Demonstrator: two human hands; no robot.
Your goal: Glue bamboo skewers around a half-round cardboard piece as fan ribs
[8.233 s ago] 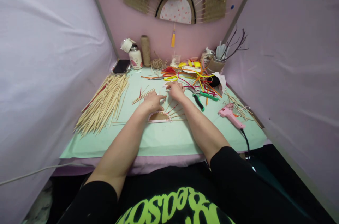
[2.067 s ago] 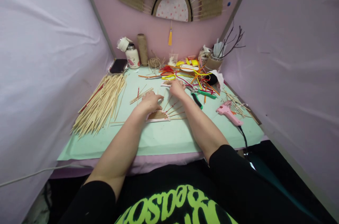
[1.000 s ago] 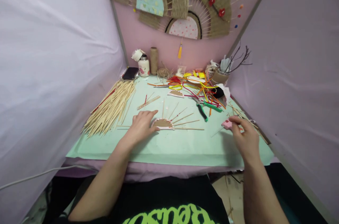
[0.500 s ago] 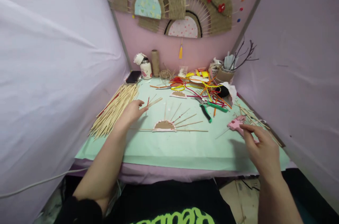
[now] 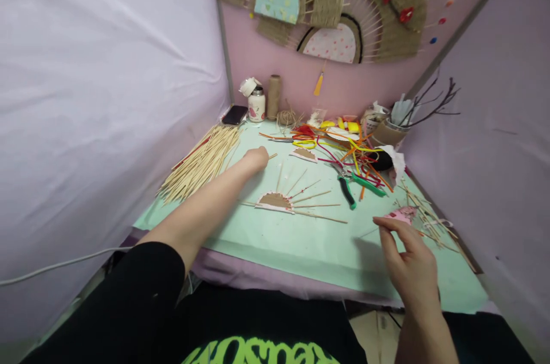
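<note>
My left hand (image 5: 256, 159) reaches over a small bunch of thin wooden sticks (image 5: 273, 156); one end shows past it, while its fingers are hidden. My right hand (image 5: 410, 261) is closed, thumb and forefinger meeting in a pinch, in front of the pink glue gun (image 5: 404, 214). Whatever sits between those fingertips is too small to make out. A thin, pale strand or stick (image 5: 368, 233) lies close below them. Between my hands rests a half-round cardboard piece (image 5: 275, 200) with a white-pink edge and several sticks (image 5: 318, 205) fanning from it.
A big heap of sticks (image 5: 201, 163) lies left. A second cardboard half-round (image 5: 305, 154), scissors (image 5: 303, 144), coloured pipe cleaners (image 5: 358, 152) and green-handled pliers (image 5: 347, 191) lie further back. A phone (image 5: 235, 115), bottle (image 5: 256, 105) and twine (image 5: 287, 118) stand along the wall.
My right hand has left the fan for the glue gun area and keeps its pinch there. My left hand has moved off the cardboard to the small stick bunch. The view has turned.
</note>
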